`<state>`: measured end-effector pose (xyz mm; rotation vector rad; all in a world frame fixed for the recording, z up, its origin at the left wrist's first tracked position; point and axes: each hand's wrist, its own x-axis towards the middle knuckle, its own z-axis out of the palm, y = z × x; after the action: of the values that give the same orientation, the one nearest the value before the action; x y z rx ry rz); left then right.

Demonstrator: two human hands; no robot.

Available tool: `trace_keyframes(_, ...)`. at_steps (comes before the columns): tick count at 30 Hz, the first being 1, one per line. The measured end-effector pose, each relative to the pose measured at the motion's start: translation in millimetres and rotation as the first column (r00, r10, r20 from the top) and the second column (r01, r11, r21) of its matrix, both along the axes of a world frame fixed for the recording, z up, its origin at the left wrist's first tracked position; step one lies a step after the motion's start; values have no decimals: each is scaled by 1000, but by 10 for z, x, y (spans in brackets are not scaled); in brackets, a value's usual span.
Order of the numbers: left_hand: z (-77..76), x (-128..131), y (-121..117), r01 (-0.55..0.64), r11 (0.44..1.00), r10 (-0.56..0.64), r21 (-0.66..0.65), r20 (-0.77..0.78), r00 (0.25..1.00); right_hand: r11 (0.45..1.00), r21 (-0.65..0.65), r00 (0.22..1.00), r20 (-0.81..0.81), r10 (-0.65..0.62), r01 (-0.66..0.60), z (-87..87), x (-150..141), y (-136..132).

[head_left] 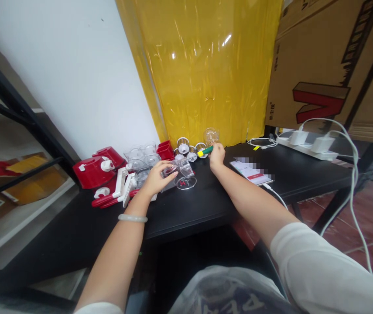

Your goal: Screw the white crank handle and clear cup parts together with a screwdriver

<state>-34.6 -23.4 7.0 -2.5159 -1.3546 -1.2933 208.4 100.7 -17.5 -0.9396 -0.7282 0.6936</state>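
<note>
My left hand (156,179) is curled with thumb and fingers around a clear plastic part (185,167), just above the black table. A clear round disc or lid (186,182) lies under it, with a small red mark showing through. My right hand (218,154) is closed on a green stick-like tool with a yellow end (205,151), which points left; the kind of tool is unclear. Right behind that hand is a clear globe-like container (211,135); whether the fingers touch it is hidden. Several metal-rimmed cylinders (183,145) sit between the hands.
Left on the table are red plastic housings (94,172), white and red crank-like parts (121,187) and clear cups (142,155). A red square cup (165,150) stands behind. To the right lie a phone (251,171) on a cable and a power strip (307,147) beneath a cardboard box (323,65).
</note>
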Motion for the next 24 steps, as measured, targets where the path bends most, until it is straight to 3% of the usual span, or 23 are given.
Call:
trace_keyframes(6,7,0,-11,-7,1000,7,-20,-5,1000,997,-56,998,30,-54,56,46,2,-38)
trace_keyframes(14,7,7,-6,-10,1000,11,-13,6,1000,997,-19,994,-87,67,-69,-6,-23,47)
trace_keyframes(24,8,-13,4,-5,1000,5,-21,-7,1000,1000,4,1000,28,15,-15,-57,1,167)
